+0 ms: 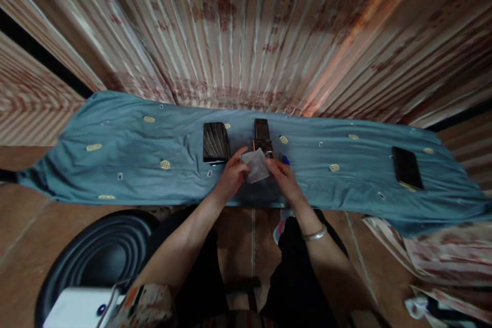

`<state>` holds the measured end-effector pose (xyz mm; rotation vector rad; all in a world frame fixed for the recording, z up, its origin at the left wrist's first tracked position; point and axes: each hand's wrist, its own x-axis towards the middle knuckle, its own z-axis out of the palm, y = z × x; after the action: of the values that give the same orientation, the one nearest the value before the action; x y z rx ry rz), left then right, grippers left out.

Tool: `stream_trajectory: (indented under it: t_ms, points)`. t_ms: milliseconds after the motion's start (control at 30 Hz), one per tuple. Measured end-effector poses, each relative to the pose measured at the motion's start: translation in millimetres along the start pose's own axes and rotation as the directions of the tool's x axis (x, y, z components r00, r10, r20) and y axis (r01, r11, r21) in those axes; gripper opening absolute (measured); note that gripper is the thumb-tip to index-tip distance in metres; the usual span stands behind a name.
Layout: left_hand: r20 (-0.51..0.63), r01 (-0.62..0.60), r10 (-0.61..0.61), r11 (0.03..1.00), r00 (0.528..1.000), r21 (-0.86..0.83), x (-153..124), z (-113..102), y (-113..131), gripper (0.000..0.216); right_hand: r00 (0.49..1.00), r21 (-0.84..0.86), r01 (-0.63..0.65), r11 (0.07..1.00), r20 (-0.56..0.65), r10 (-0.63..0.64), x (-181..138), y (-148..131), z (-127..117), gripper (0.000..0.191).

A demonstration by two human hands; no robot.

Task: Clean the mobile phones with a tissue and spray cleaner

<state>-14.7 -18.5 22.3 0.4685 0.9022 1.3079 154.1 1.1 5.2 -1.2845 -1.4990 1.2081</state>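
Between my two hands is a small pale grey cloth (257, 166), roughly square and thin. My left hand (235, 170) pinches its left edge between thumb and fingers. At the upper right edge, my right hand (282, 177) has its fingers closed on the same cloth. Just beyond it lies a dark box-like object (261, 129), with a second dark shiny piece (263, 146) partly hidden by the cloth. A small blue object (285, 160) shows beside my right hand. To the left of my hands rests a black glossy rectangular case (215, 142).
A teal patterned cloth (134, 143) covers the long narrow table. At its right end lies a black phone-like slab (407, 168). Pleated curtains (238, 36) hang close behind. A black round ribbed stool (103, 251) and a white device (80, 310) are at lower left.
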Motion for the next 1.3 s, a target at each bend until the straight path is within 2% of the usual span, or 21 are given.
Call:
stream_trajectory:
  t_ms: [67, 167, 333, 467, 533, 567, 633, 667, 700, 800, 867, 1000, 1167, 1300]
  points:
    - [0.005, -0.012, 0.012, 1.000, 1.000, 0.016, -0.1, -2.4, 3.5, 0.070, 0.990, 0.211, -0.130, 0.969, 0.080, 0.116, -0.6, -2.6, 12.3, 0.051]
    - [0.012, -0.046, 0.046, 0.998, 0.999, 0.038, -0.1, -6.8, 8.1, 0.066, 0.987, 0.319, -0.163, 0.934, 0.068, 0.149, -0.2, -5.3, 23.7, 0.044]
    - [-0.016, -0.112, 0.115, 0.989, 0.993, 0.101, -1.9, -13.5, 10.5, 0.059, 0.997, 0.284, -0.077, 0.956, 0.052, 0.065, 4.0, -4.7, 30.3, 0.038]
    - [-0.042, -0.157, 0.176, 0.945, 0.983, 0.286, 1.9, -23.8, 11.6, 0.064, 0.999, 0.193, 0.030, 0.981, 0.021, -0.035, 11.3, 1.3, 35.3, 0.038]
    - [-0.079, -0.231, 0.300, 0.854, 0.951, 0.466, 7.5, -32.4, 16.9, 0.062, 0.999, 0.185, 0.051, 0.981, -0.014, -0.049, 15.4, 4.2, 36.9, 0.038]
    - [-0.094, -0.286, 0.405, 0.772, 0.909, 0.567, 11.0, -37.5, 20.7, 0.061, 0.998, 0.192, 0.054, 0.980, -0.031, -0.049, 17.3, 5.1, 37.4, 0.037]
    - [-0.074, -0.335, 0.623, 0.513, 0.779, 0.790, 18.4, -48.4, 28.7, 0.070, 0.997, 0.217, 0.055, 0.975, -0.056, -0.044, 20.3, 5.7, 37.6, 0.037]
    - [-0.055, -0.308, 0.686, 0.395, 0.726, 0.866, 21.9, -53.8, 31.9, 0.078, 0.997, 0.233, 0.052, 0.971, -0.067, -0.037, 21.3, 5.4, 37.7, 0.037]
    - [-0.049, -0.255, 0.713, 0.314, 0.700, 0.915, 25.1, -58.8, 34.1, 0.087, 0.997, 0.247, 0.046, 0.968, -0.073, -0.029, 22.0, 4.7, 37.7, 0.037]
    - [-0.062, -0.132, 0.680, 0.229, 0.731, 0.964, 31.7, -70.6, 34.0, 0.107, 0.997, 0.289, 0.021, 0.957, -0.077, 0.002, 22.5, 1.4, 38.3, 0.039]
    - [-0.061, -0.126, 0.661, 0.232, 0.748, 0.965, 34.2, -75.2, 31.3, 0.112, 0.997, 0.321, 0.006, 0.947, -0.071, 0.018, 21.9, -1.1, 39.0, 0.038]
    - [-0.046, -0.197, 0.651, 0.296, 0.758, 0.935, 37.7, -79.5, 28.8, 0.112, 0.996, 0.374, -0.022, 0.927, -0.069, 0.052, 19.6, -5.4, 40.2, 0.035]
    - [-0.099, -0.196, 0.657, 0.361, 0.748, 0.912, 40.7, -79.3, 30.1, 0.110, 0.997, 0.377, -0.049, 0.925, -0.030, 0.065, 17.3, -10.1, 37.9, 0.032]
    - [-0.139, -0.202, 0.625, 0.442, 0.768, 0.874, 40.6, -75.6, 34.9, 0.114, 0.995, 0.416, -0.076, 0.906, -0.025, 0.095, 17.6, -12.5, 35.4, 0.032]
